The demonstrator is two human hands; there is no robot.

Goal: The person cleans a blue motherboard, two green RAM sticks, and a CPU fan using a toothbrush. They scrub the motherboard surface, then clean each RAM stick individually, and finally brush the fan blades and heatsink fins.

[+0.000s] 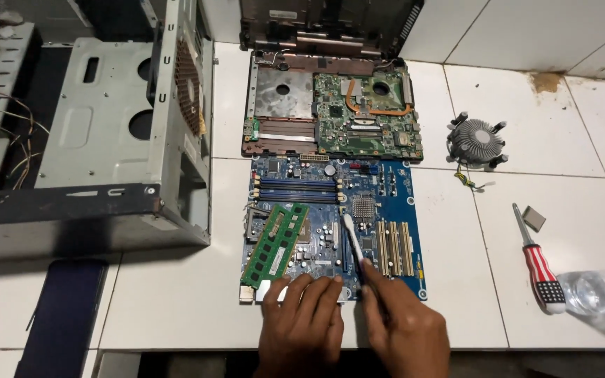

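Right hand (404,325) pinches white brush (353,241), long axis near-vertical, head pointing away over blue motherboard (400,203). Left hand (302,318), fingers spread flat, presses board's near edge beside green memory stick (274,245)

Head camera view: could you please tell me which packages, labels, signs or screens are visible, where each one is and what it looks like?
Small white rectangular sticker: on the side wall of the grey metal computer case, upper left; print too small to tell.
Clear crumpled plastic bag: on the white tiled floor at far right, beside the red-and-white striped screwdriver.
No signs or screens in view.
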